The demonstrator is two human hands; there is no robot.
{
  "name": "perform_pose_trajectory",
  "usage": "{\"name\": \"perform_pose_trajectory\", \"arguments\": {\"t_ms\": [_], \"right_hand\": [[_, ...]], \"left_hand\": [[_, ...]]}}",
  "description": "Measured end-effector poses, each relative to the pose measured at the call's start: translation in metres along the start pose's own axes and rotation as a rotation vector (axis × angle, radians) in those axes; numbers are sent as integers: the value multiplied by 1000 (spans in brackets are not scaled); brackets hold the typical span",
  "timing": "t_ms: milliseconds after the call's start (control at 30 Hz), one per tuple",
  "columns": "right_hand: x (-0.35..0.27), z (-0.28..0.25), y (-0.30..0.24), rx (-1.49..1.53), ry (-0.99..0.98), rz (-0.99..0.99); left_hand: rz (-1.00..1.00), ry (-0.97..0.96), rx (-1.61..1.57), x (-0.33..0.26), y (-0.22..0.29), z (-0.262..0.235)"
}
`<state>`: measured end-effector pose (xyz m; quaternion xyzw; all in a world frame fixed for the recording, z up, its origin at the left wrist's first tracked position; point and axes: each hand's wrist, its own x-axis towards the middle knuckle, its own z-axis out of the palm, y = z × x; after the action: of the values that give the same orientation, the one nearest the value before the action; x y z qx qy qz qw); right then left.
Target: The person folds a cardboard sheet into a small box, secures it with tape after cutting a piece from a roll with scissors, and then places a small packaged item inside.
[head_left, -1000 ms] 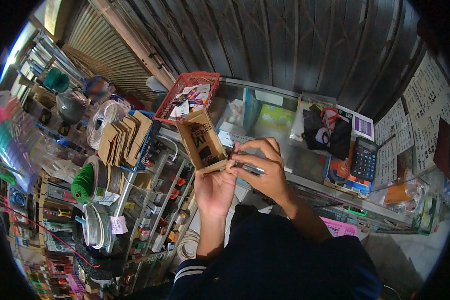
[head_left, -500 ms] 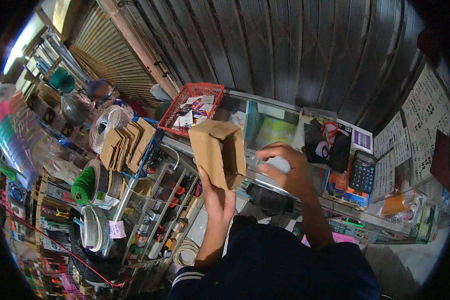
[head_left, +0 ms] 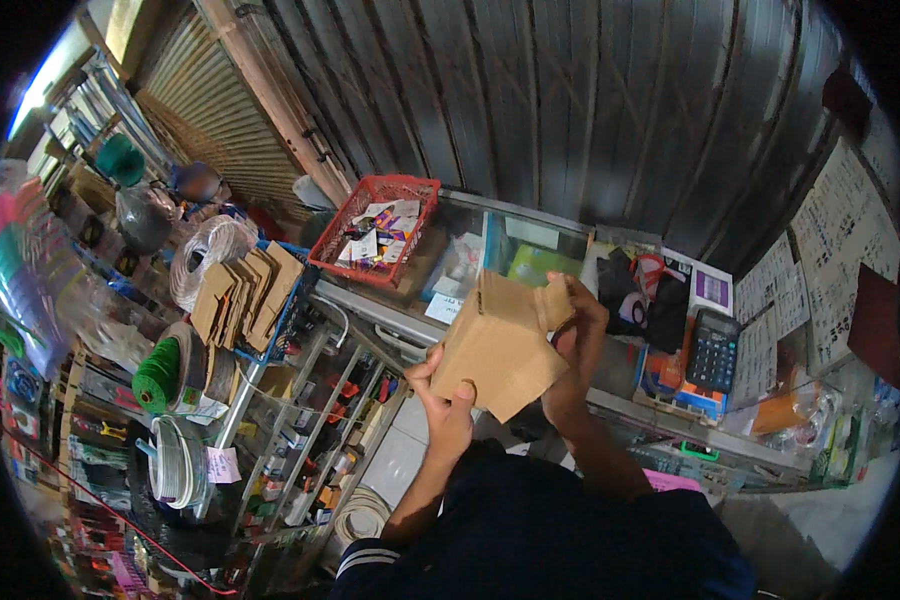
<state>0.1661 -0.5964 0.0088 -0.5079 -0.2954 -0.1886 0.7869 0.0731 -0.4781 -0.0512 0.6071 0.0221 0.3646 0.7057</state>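
Observation:
A small brown cardboard box is held up in front of me, above the counter's near edge. My left hand grips its lower left end, thumb on the near face and fingers round the side. At the box's right end, where flaps stick out, my right hand holds the flap edge. Part of the right hand's fingers and palm is hidden behind the cardboard.
A red plastic basket of small packets stands on the glass counter. Folded cardboard pieces fill a blue basket at left, near green twine. A calculator and dark cloth lie at right. A metal shutter stands behind.
The box has turned so that its open side no longer faces me, and it sits slightly lower and to the right. My right hand, previously apart from it, now grips its flap end.

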Motion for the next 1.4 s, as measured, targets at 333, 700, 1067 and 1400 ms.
{"name": "perform_pose_trajectory", "arguments": {"t_ms": [333,700,1067,1400], "right_hand": [[0,-1,7,149,-203,6],[-7,-1,-3,156,10,441],[-9,4,-4,90,-27,539],[-49,42,52,-546,-87,49]], "left_hand": [[196,-85,180,-14,1,3],[463,203,416,12,20,-7],[440,270,449,-3,2,-19],[336,438,714,-45,-28,-37]]}}
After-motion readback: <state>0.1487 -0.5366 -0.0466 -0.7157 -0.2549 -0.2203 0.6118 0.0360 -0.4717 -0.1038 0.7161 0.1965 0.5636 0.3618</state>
